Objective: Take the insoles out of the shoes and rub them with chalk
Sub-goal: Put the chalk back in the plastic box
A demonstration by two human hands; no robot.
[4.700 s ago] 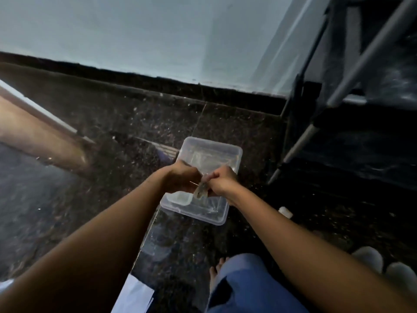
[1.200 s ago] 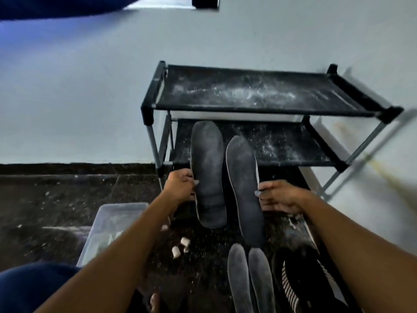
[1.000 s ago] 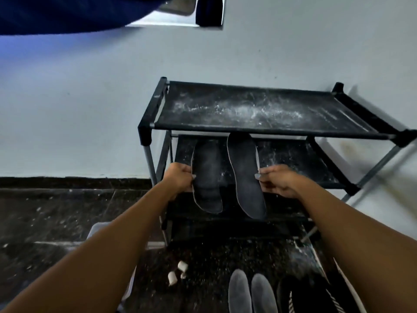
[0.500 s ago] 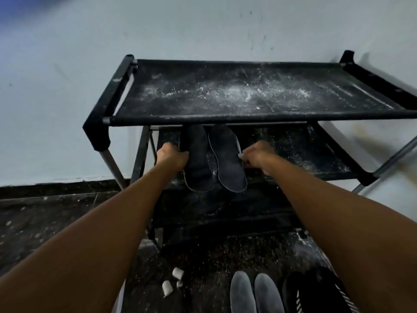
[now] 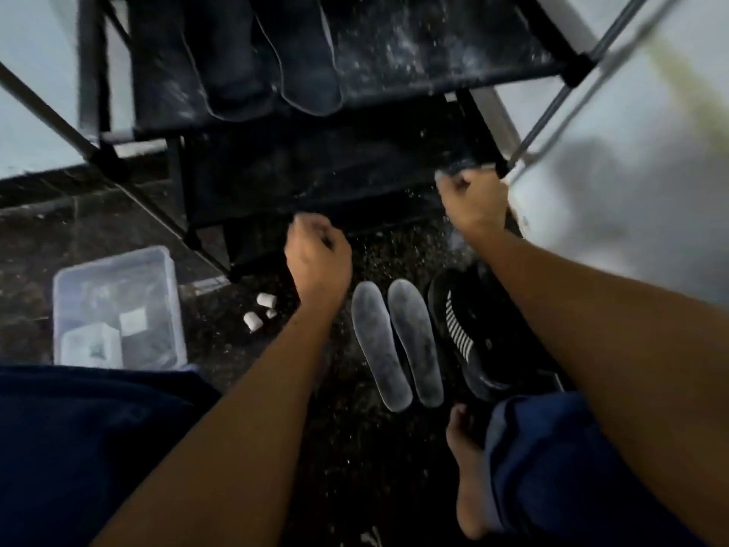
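Two chalk-whitened insoles lie side by side on the floor, long axes running away from the person, just right of the left hand, the nearer one. Both that grip and the right hand look loosely curled and empty

We look steeply down from head height, close over our own forearms. The shoe rack fills the upper frame, the dark floor the lower.
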